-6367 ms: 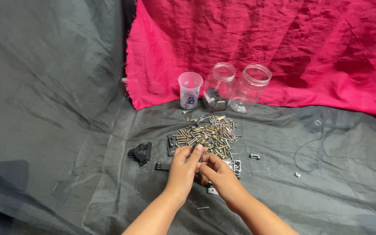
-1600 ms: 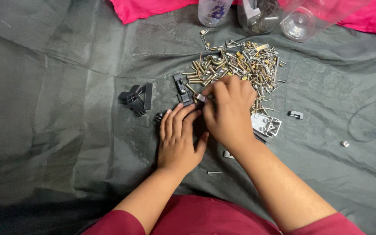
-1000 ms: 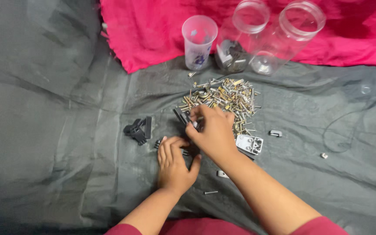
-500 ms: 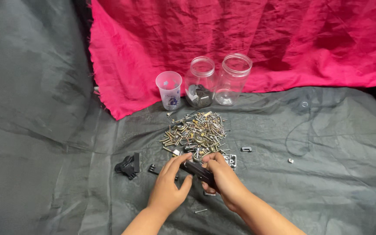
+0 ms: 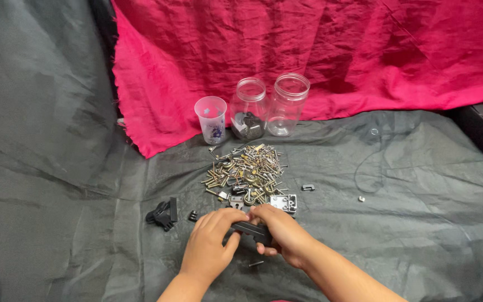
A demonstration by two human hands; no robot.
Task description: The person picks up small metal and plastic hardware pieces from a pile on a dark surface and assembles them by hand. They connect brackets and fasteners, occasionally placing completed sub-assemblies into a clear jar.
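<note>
Head view shows both hands meeting low over a grey cloth-covered table (image 5: 398, 223), sharing a flat black plastic bar (image 5: 248, 228). That bar runs between them, its near end tucked under the curled fingers (image 5: 268, 215) of the right hand (image 5: 282, 235), which close around it, while the left hand (image 5: 211, 246) pinches its other end between thumb and bent fingers (image 5: 219, 215). Just beyond the hands lies a heap of brass and steel screws (image 5: 247, 173), with a small silver metal plate (image 5: 283, 202) at its near edge. A black plastic clip (image 5: 163, 212) sits to the left. Farther back stand a small translucent cup (image 5: 211, 118) and two clear plastic jars (image 5: 269, 106) against a pink cloth (image 5: 336, 50).
</note>
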